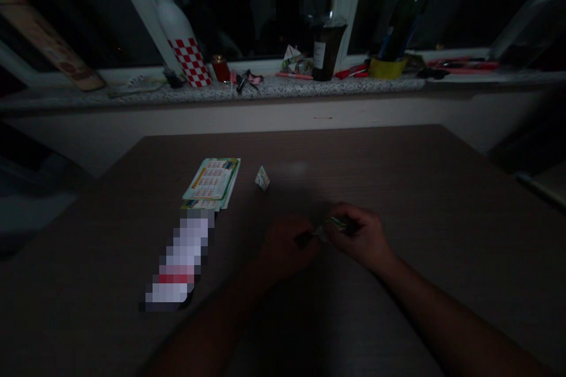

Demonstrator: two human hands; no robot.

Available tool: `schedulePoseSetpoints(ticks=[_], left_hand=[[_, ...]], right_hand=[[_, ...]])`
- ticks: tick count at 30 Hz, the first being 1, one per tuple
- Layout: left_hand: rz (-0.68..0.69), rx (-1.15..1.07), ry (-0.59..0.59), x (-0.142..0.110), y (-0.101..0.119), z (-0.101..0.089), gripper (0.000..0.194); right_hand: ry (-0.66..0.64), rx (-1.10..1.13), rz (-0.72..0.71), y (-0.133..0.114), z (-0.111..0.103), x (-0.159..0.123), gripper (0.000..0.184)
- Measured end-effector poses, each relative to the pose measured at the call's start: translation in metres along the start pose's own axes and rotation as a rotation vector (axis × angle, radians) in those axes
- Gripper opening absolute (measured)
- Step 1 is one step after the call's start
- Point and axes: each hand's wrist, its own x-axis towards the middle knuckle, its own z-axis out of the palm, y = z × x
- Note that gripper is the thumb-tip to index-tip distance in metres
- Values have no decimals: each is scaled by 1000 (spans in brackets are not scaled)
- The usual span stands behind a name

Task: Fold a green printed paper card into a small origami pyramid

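Observation:
Over the middle of the dark wooden table, my two hands meet at a small piece of folded paper. My left hand is closed, in deep shadow, with its fingertips pinching the left side of the paper. From the other side, my right hand pinches it between thumb and fingers. The exact folds are too dark to make out. Beyond my left hand stands a small pointed folded paper shape with coloured print. A stack of printed calendar sheets lies to its left.
A blurred-out lit phone-like object lies below the sheets. Along the granite windowsill stand a checkered white bottle, a small red jar, a dark drink cup with a straw, and a green bottle in yellow tape.

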Motion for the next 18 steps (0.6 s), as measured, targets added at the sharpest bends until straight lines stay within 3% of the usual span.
schedulePoseSetpoints(ticks=[8, 13, 18], left_hand=[[70, 38, 12, -1, -1, -1, 17], [180, 84, 36, 0, -2, -2, 19], [167, 75, 56, -1, -3, -5, 20]], right_hand=[[-72, -166, -97, -7, 1, 1, 6], [-67, -153, -60, -6, -1, 2, 5], [5, -151, -19, 6, -8, 6, 2]])
